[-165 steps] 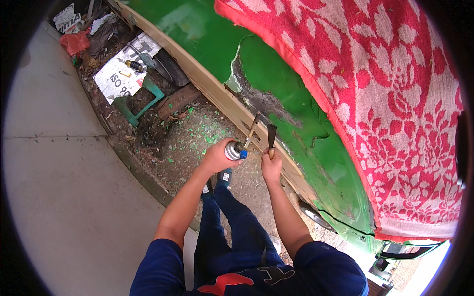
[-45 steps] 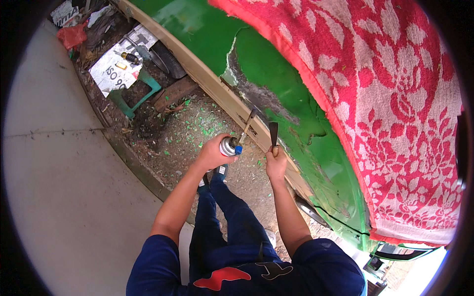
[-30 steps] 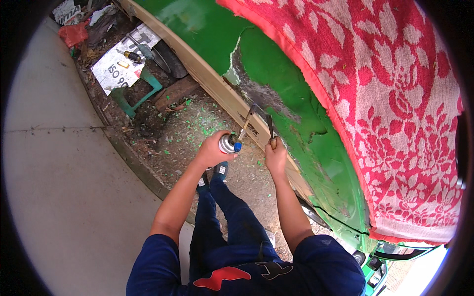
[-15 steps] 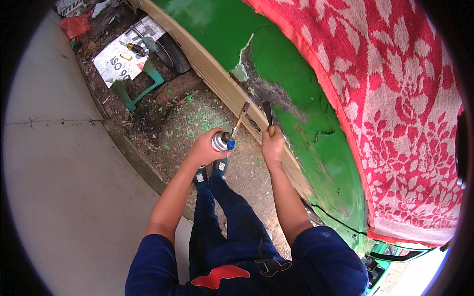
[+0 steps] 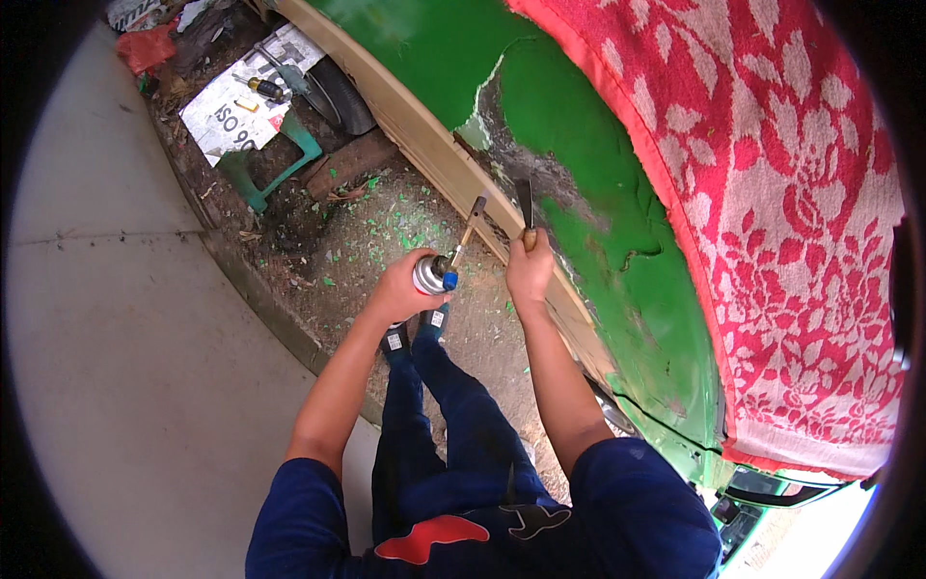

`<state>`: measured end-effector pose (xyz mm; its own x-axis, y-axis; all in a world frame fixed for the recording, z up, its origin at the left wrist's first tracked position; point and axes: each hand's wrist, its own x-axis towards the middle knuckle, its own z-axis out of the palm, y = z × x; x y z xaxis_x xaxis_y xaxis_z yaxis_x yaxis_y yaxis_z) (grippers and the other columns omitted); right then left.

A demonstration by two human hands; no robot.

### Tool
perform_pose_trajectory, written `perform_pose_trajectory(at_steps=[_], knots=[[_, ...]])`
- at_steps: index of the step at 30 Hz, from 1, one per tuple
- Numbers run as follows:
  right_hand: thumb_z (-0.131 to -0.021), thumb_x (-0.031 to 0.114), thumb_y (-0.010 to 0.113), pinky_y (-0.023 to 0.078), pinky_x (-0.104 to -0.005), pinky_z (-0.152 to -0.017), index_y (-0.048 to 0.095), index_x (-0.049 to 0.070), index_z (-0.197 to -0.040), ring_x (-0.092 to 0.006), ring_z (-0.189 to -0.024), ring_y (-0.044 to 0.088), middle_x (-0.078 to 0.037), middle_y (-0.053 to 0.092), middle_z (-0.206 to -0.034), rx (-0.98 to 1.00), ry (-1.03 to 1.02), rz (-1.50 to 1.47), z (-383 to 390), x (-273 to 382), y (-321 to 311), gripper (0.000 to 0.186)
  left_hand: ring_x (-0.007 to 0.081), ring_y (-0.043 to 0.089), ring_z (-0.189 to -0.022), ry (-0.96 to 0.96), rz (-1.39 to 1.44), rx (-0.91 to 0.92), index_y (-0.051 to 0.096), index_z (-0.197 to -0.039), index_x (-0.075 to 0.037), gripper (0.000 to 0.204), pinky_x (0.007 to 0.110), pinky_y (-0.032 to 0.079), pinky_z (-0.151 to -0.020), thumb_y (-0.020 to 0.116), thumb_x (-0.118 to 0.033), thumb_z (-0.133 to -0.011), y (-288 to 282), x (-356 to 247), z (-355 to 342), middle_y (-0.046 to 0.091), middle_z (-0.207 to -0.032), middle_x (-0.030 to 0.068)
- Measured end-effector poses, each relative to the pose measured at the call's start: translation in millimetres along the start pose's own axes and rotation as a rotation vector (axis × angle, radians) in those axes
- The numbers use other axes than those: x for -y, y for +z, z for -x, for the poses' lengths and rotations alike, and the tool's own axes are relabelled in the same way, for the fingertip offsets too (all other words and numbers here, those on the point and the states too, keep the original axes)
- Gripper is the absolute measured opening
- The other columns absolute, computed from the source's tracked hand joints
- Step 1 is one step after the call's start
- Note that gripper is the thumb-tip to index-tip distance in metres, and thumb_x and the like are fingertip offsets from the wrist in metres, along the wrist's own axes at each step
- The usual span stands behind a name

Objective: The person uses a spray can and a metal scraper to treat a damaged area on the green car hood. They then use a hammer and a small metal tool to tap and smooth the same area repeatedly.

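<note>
My left hand point(image 5: 397, 289) is wrapped round the canister of a blowtorch point(image 5: 446, 274), whose blue knob and brass tube show above the fingers. The torch's dark nozzle points away from me, toward the vehicle's beige lower edge point(image 5: 439, 159). In my right hand point(image 5: 531, 270) is a scraper point(image 5: 525, 207), gripped by its handle with the dark blade facing away. The blade is over the green body panel point(image 5: 579, 106), next to a grey bare patch point(image 5: 540, 174) with torn, lifted paint around it. I cannot tell whether the blade touches the panel. No flame is visible.
A red-and-white patterned cloth point(image 5: 762, 212) covers the vehicle's right part. At the far left, a green stool point(image 5: 301, 154) bears a white board point(image 5: 222, 116) and a screwdriver point(image 5: 265, 89), beside a wheel point(image 5: 347, 101). Green paint flakes litter the ground point(image 5: 386, 227). A grey wall point(image 5: 106, 318) stands left.
My right hand and the scraper have moved slightly farther away along the panel. The left hand with the blowtorch stays nearly in place. The whole view has shifted a little.
</note>
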<state>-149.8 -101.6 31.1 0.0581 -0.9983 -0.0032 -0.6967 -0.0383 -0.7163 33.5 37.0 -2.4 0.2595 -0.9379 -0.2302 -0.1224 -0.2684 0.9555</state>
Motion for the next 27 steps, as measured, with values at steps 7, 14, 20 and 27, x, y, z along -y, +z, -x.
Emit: perform_pose_trajectory(at_steps=[7, 14, 20, 27], knots=[[-0.086, 0.009, 0.058, 0.047, -0.0426, -0.06, 0.055, 0.0, -0.087, -0.0395, -0.061, 0.057, -0.02, 0.057, -0.067, -0.047, 0.025, 0.098, 19.2, -24.6, -12.5, 0.01, 0.0236, 0.068, -0.099, 0.0, -0.003, 0.012, 0.058, -0.122, -0.004, 0.073, 0.036, 0.052, -0.089, 0.089, -0.024, -0.059, -3.5, -2.2, 3.9, 0.069, -0.106, 0.0136], [-0.086, 0.009, 0.059, 0.046, -0.0412, -0.059, 0.055, 0.0, -0.088, -0.0353, -0.059, 0.056, -0.019, 0.056, -0.067, -0.081, 0.035, -0.007, 20.0, -31.2, -8.8, 0.01, 0.0296, 0.068, -0.101, -0.014, -0.004, -0.006, 0.059, -0.122, -0.006, 0.073, 0.038, 0.052, -0.089, 0.089, -0.03, -0.059, 4.3, 10.4, 4.8, 0.068, -0.109, 0.0148], [-0.083, 0.007, 0.059, 0.043, -0.0367, -0.057, 0.055, -0.001, -0.086, -0.0206, -0.058, 0.047, -0.011, 0.051, -0.064, 0.001, 0.089, 0.056, 14.6, -21.5, -12.4, 0.009, 0.0294, 0.068, -0.1, 0.007, -0.033, 0.002, 0.059, -0.122, -0.005, 0.074, 0.038, 0.052, -0.089, 0.089, -0.03, -0.059, 3.7, 6.9, 0.0, 0.069, -0.108, 0.0145], [-0.086, 0.008, 0.058, 0.044, -0.0386, -0.057, 0.054, -0.001, -0.086, -0.0255, -0.055, 0.05, -0.015, 0.05, -0.063, -0.033, 0.106, -0.001, 26.4, -30.2, -15.9, 0.01, 0.026, 0.067, -0.101, 0.009, -0.024, -0.018, 0.059, -0.119, -0.004, 0.07, 0.037, 0.052, -0.089, 0.09, -0.023, -0.06, 7.4, 1.4, 4.3, 0.068, -0.109, 0.0147]])
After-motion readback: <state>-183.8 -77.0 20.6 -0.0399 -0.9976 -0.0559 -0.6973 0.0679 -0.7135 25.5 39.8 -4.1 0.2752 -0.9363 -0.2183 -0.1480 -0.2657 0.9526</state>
